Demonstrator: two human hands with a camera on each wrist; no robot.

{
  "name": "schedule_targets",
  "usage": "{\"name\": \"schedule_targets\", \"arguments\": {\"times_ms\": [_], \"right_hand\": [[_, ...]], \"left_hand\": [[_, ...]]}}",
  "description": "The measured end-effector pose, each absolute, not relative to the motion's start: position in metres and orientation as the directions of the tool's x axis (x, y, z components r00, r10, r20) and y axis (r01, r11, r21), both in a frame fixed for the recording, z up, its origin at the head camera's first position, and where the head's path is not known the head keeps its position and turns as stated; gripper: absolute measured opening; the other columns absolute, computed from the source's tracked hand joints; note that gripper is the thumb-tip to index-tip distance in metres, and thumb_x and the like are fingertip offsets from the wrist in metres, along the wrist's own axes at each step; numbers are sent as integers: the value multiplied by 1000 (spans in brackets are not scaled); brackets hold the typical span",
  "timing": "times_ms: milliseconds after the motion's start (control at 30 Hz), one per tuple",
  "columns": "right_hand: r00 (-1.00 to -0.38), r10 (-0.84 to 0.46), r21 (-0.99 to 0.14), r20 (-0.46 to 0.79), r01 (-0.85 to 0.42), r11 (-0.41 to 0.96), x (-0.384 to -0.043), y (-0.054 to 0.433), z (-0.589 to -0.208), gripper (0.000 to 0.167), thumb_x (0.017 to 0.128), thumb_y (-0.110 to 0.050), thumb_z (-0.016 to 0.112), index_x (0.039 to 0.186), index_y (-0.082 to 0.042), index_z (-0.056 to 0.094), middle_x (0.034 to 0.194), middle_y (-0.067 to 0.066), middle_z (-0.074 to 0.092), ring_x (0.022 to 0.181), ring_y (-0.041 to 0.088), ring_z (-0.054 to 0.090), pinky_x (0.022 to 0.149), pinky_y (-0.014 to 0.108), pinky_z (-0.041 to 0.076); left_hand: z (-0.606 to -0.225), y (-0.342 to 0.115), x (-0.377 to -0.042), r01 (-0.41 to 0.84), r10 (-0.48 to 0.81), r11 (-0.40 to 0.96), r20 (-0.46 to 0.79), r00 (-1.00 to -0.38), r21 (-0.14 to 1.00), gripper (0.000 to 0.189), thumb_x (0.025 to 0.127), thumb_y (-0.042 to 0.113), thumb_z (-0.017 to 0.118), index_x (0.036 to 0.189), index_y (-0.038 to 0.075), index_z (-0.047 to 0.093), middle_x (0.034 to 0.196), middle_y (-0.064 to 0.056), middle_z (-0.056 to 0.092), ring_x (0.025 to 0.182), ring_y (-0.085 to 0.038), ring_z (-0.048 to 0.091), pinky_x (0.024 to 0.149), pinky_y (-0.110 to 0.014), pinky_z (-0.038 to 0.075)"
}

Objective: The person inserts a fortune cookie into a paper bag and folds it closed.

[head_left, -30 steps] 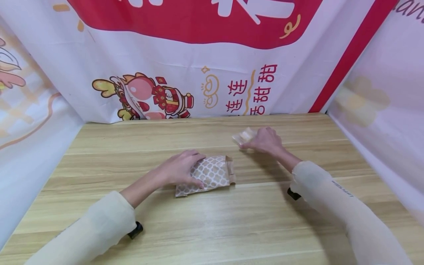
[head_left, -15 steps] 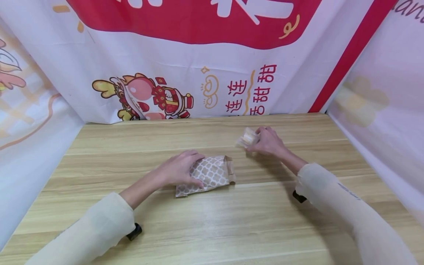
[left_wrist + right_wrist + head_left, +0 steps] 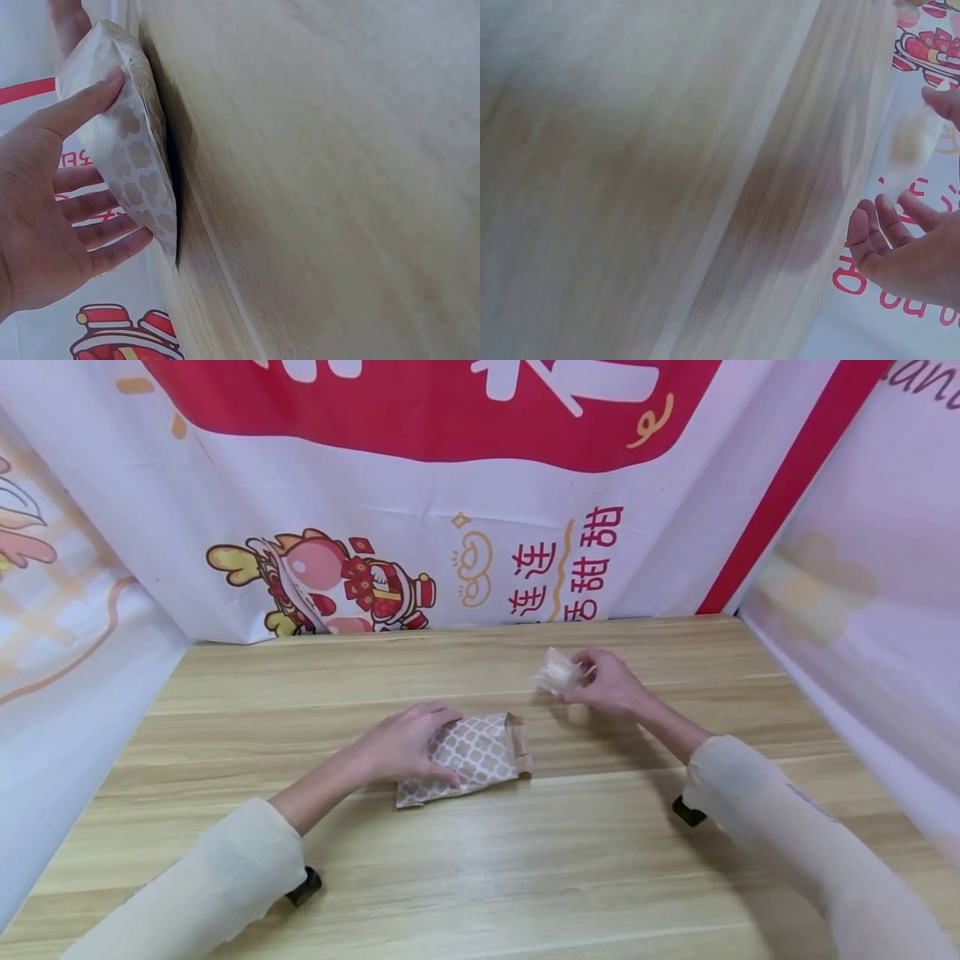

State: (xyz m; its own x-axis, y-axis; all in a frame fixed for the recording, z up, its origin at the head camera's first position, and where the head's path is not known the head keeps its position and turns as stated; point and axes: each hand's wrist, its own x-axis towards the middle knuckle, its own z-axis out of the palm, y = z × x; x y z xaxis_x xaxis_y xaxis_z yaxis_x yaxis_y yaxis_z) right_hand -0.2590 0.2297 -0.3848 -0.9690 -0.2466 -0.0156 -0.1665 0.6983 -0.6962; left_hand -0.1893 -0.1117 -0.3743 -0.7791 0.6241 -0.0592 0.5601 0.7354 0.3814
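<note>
A tan paper bag (image 3: 482, 748) with a white lattice pattern lies on the wooden table, its folded-looking end facing right. My left hand (image 3: 408, 740) holds it by the left part, thumb along the near side and fingers at the far side. In the left wrist view, the thumb presses the patterned face of the bag (image 3: 139, 161) and the fingertips meet its edge. Farther back and to the right, my right hand (image 3: 611, 683) pinches a small clear packet (image 3: 557, 673) with something pale yellow inside. The right wrist view shows the blurred packet (image 3: 913, 146) between thumb and fingertips, above the table.
A printed white and red cloth (image 3: 420, 485) hangs behind the wooden table (image 3: 465, 877), with more cloth at both sides. Each sleeve has a small black device under its cuff, such as the left one (image 3: 305, 887).
My right hand has shifted a little to the right with the clear packet, and its forearm has moved right too. The left hand and the paper bag stay in place.
</note>
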Motion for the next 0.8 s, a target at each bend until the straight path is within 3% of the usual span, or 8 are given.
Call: {"name": "schedule_targets", "arguments": {"times_ms": [233, 433, 633, 800], "right_hand": [[-963, -267, -766, -44, -139, 628, -254, 233, -383, 67, 83, -22, 88, 135, 7, 56, 117, 22, 63, 99, 30, 60, 76, 27, 53], [-938, -331, -879, -100, -72, 471, -249, 239, -380, 58, 94, -19, 74, 140, 9, 55, 123, 22, 62, 101, 28, 60, 76, 25, 55], [-911, -384, -938, -147, 5, 348, -247, 245, -377, 55, 101, -19, 61, 143, 14, 49, 112, 19, 66, 96, 23, 62, 73, 27, 57], [-900, -409, -945, -148, 6, 328, -244, 247, -375, 55, 102, -20, 57, 142, 16, 47, 105, 17, 66, 95, 27, 61, 73, 31, 57]], "left_hand": [[-374, -112, -189, 554, 622, 736, -64, -781, 390, 98, 74, 52, 91, 149, 1, 52, 149, -19, 53, 138, -38, 50, 115, -57, 43], [-375, -111, -189, 557, 622, 738, -63, -781, 382, 98, 74, 52, 91, 149, 1, 52, 148, -18, 54, 137, -37, 51, 115, -56, 44], [-374, -111, -189, 553, 619, 741, -68, -783, 381, 99, 73, 53, 90, 149, 2, 52, 149, -19, 53, 138, -38, 51, 115, -57, 43], [-373, -111, -189, 552, 618, 742, -68, -783, 381, 99, 74, 53, 90, 149, 2, 52, 150, -20, 52, 139, -38, 49, 115, -57, 42]]}}
